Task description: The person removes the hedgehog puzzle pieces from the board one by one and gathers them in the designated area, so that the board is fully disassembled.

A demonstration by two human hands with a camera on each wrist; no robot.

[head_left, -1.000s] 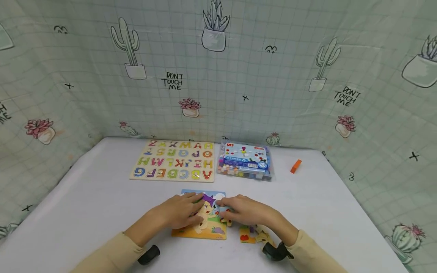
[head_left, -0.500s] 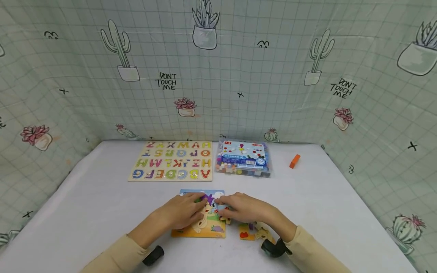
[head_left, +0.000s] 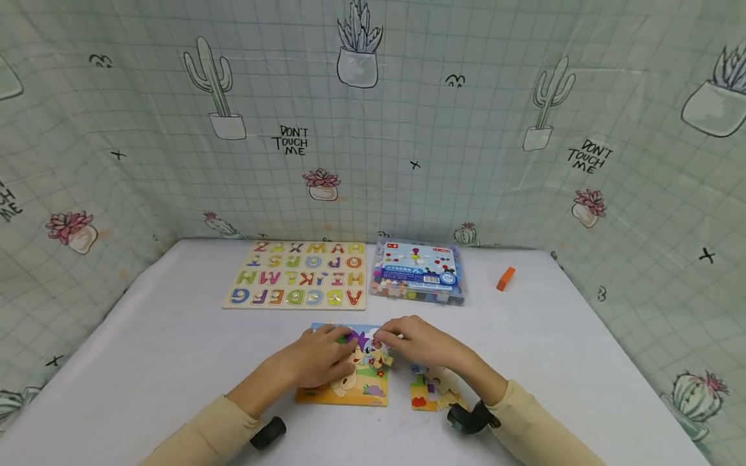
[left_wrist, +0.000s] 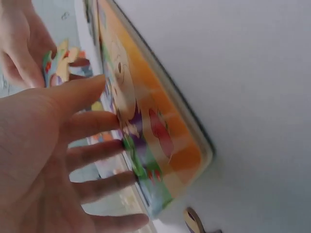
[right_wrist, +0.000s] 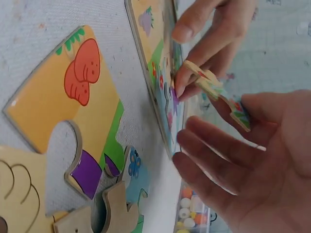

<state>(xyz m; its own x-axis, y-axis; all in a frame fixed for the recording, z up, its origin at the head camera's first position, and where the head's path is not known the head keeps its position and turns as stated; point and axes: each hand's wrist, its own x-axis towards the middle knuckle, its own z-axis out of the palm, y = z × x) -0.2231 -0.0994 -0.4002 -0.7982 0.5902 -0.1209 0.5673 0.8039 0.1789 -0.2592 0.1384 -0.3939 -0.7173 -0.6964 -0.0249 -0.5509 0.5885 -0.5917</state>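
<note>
right hand (head_left: 421, 342): thumb and forefinger are closing in a pinch on a puzzle piece (right_wrist: 214, 86); the remaining fingers are extending free. the piece is hanging tilted above the right side of the picture board (head_left: 350, 397).

left hand (head_left: 317, 357): fingers are spreading loosely over the board's left part, gripping nothing; tips appear to be touching it.

change: compared with half a second ago, the right hand is riding slightly farther off and the piece is showing a new angle, more cream and less blue. reading: it is being turned about, not yet lying flat; which gap suits it, cannot tell.

outward: loose pieces (head_left: 421, 391) are lying just right of the board, partly under the right wrist. beyond, a letter board (head_left: 326, 306) is lying far left, a plastic box (head_left: 416, 270) far centre, an orange block (head_left: 506, 278) far right.
</note>
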